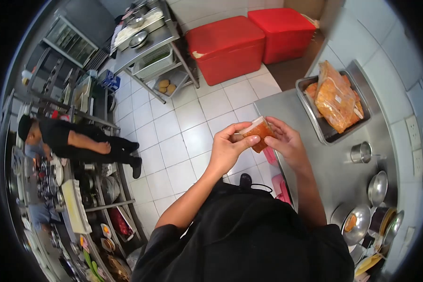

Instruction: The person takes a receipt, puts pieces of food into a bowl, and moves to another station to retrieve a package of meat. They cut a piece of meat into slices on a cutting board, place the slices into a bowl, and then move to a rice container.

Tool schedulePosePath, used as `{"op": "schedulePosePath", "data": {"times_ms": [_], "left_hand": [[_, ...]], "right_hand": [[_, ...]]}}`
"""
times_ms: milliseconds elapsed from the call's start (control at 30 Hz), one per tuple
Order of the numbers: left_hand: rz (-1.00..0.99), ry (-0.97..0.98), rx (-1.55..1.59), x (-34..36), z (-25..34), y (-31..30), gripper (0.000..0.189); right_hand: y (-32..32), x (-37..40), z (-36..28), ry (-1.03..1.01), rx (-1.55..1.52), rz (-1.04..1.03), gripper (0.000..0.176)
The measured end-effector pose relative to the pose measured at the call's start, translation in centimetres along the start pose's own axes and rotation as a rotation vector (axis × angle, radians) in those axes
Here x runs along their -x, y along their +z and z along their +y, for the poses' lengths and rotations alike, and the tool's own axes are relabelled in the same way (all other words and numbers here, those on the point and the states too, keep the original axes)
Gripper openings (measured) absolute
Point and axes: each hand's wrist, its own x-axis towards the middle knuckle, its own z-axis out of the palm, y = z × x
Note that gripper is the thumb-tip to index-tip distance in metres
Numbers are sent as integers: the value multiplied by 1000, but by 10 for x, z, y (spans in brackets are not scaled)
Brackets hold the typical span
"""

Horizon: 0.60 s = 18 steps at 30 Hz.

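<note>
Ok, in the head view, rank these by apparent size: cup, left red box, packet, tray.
1. Left red box and tray: too alike to rank
2. Packet, though partly covered
3. Cup

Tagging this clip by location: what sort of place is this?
Probably a commercial kitchen: a stainless steel counter with a metal tray of bagged orange-coated food, and shelving racks crowded with containers.

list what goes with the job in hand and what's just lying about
Likely in use:
orange packet, in left hand and right hand
bagged orange food
metal tray

Seemingly just lying about:
red bins
metal cup
metal bowl
</note>
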Motion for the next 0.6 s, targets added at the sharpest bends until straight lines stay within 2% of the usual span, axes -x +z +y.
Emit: {"op": "schedulePosePath", "data": {"times_ms": [133,167,300,367,467,567,600], "left_hand": [[67,-38,3,12,-13,-28,43],[75,-43,33,20,-14,-37,50],[251,-37,128,60,-32,-82,58],[296,-58,247,95,-32,-115,56],[489,-52,439,161,-41,-168,52],[737,45,547,245,-48,-226,47],[820,77,575,275,-52,-243,47]], "right_hand": [[28,-10,17,78,-44,7,54],[36,-13,25,102,-65,-3,52],[87,-27,56,270,-38,-114,43],[128,-30,75,334,44,-253,39],[205,-27,105,413,162,-420,35],[305,-13,119,559,185,-655,37],[337,-6,127,504,268,-705,38]]}}
